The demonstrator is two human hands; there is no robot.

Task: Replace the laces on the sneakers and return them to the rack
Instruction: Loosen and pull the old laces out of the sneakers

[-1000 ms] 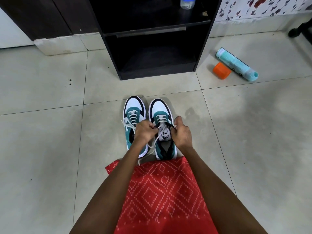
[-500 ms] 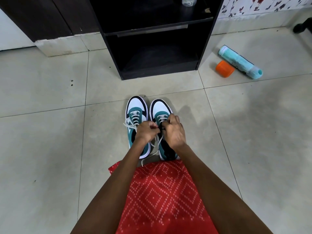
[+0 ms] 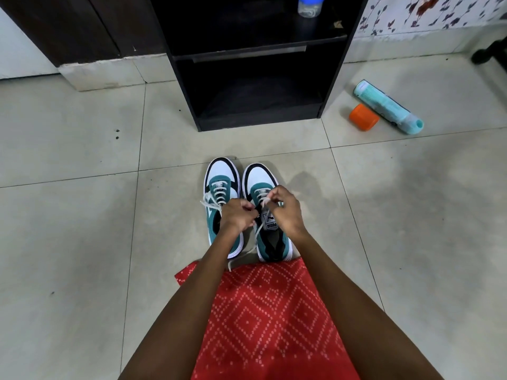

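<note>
Two teal, white and black sneakers stand side by side on the tiled floor, toes pointing away from me. The left sneaker has its white lace threaded, with loose ends hanging off its left side. Over the right sneaker, my left hand and my right hand each pinch an end of its white lace, which trails down between the shoes toward my lap. The black shoe rack stands open just beyond the sneakers.
A teal cylindrical bottle and an orange cap lie on the floor to the right of the rack. A clear jar with a blue lid sits on the rack's upper shelf. My red patterned cloth covers my lap.
My hands have shifted from the tongue up toward the upper eyelets of the right sneaker, drawing the lace ends closer together. The sneakers stay where they were.
</note>
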